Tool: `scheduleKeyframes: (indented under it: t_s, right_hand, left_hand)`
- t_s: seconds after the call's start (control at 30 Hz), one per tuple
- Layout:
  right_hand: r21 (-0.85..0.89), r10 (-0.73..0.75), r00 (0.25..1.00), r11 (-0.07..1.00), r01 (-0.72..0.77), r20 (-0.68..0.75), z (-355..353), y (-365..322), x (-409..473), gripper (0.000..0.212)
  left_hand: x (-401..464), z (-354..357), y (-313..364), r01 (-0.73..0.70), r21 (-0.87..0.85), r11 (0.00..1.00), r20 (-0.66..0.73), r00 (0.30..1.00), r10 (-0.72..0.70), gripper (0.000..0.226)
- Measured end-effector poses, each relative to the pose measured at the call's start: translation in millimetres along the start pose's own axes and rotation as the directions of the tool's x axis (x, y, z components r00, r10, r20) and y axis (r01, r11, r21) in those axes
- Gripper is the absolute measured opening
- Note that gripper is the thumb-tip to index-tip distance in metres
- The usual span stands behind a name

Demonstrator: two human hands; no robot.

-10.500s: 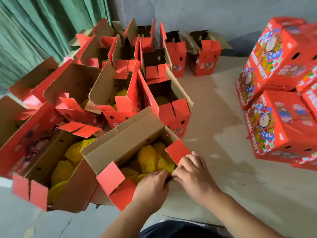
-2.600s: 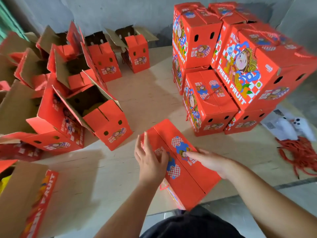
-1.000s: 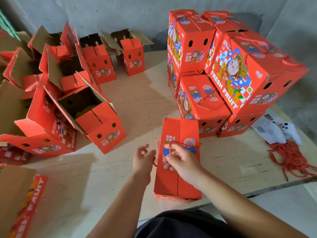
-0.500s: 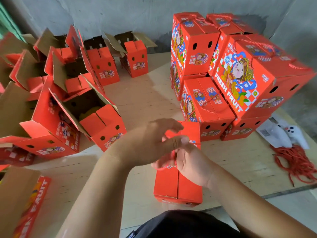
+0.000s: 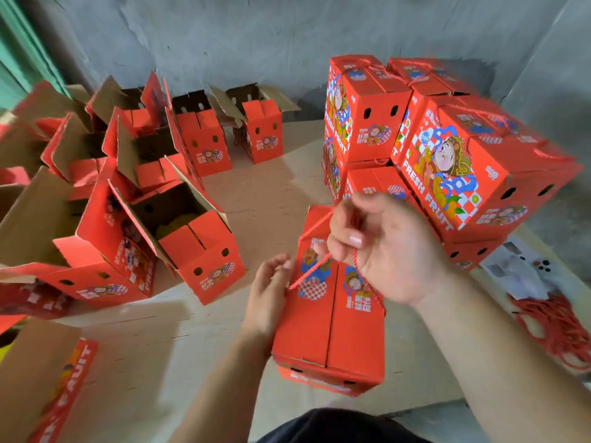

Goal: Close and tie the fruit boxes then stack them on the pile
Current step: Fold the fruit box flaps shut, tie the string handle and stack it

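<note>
Plywood floor (image 5: 262,199), closed box (image 5: 329,318) lower centre. Since half a second ago the hands have parted: right hand (image 5: 387,247) pinches the red cord (image 5: 308,273) raised, left hand (image 5: 268,289) grips its other end. Knot tightening; pile (image 5: 447,161) upper right is next.

Closed box (image 5: 329,318): red w/ cartoon print, upright on the board nr front edge, top flaps shut, seam running away from viewer. Red cord (image 5: 308,272) stretched taut across its top, other strands hanging down right side. Pile (image 5: 441,148): closed red boxes marked FRESH FRUIT, stacked 2 high just behind & right, cord handles on top. Open boxes (image 5: 179,238) w/ flaps up cluster at left; yellow fruit shows in one.
</note>
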State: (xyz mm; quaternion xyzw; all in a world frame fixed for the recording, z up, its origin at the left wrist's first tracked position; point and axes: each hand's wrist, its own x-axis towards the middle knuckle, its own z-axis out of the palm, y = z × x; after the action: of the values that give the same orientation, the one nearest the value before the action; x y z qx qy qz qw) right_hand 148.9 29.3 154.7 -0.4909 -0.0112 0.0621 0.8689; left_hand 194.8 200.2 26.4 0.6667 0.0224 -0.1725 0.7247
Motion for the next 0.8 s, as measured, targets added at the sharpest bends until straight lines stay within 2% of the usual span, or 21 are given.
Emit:
scheduleKeyframes:
  t_s: [0.07, 0.13, 0.2, 0.27, 0.33, 0.4, 0.5, 0.6, 0.7, 0.8]
  right_hand:
    - [0.02, -0.049, 0.986, 0.999, 0.046, 0.159, 8, -28, -2, 0.031]
    - [0.066, -0.083, 0.979, 0.995, 0.072, 0.187, 11, -39, 0, 0.03]
    - [0.105, -0.054, 0.995, 0.993, 0.046, 0.079, 11, -30, 5, 0.025]
    - [0.018, 0.021, 0.994, 1.0, -0.019, -0.111, 6, -8, 14, 0.02]
    - [-0.119, 0.121, 0.945, 0.979, -0.164, -0.304, 0, 19, 21, 0.022]
    - [-0.178, 0.172, 0.9, 0.949, -0.261, -0.401, -5, 41, 24, 0.029]
    - [-0.303, 0.144, 0.936, 0.921, -0.246, -0.322, 2, 41, 29, 0.032]
    - [-0.341, 0.037, 0.99, 0.937, -0.082, -0.138, 14, -3, 31, 0.032]
    - [-0.329, -0.052, 0.998, 0.943, 0.06, 0.031, 22, -51, 29, 0.031]
    - [-0.334, -0.123, 0.992, 0.934, 0.128, 0.036, 20, -55, 25, 0.03]
  left_hand:
    - [3, -15, 0, 0.04, -0.038, 0.998, 0.034, 0.999, -0.039, 0.021]
    - [5, -29, -10, 0.056, -0.017, 0.998, 0.048, 0.997, -0.056, 0.025]
    - [2, -34, -21, 0.144, -0.004, 0.99, 0.07, 0.987, -0.143, 0.025]
    - [-1, -34, -33, 0.232, -0.002, 0.973, 0.124, 0.965, -0.23, 0.028]
    - [-2, -32, -41, 0.321, 0.025, 0.947, 0.152, 0.935, -0.321, 0.038]
    - [-2, -30, -48, 0.359, 0.053, 0.932, 0.142, 0.921, -0.363, 0.041]
    - [1, -33, -61, 0.388, 0.053, 0.92, 0.13, 0.911, -0.391, 0.045]
    - [-1, -35, -67, 0.401, 0.049, 0.915, 0.09, 0.91, -0.404, 0.052]
    - [3, -35, -78, 0.458, -0.007, 0.889, 0.035, 0.889, -0.457, 0.052]
    - [5, -32, -91, 0.498, 0.007, 0.867, 0.052, 0.866, -0.497, 0.049]
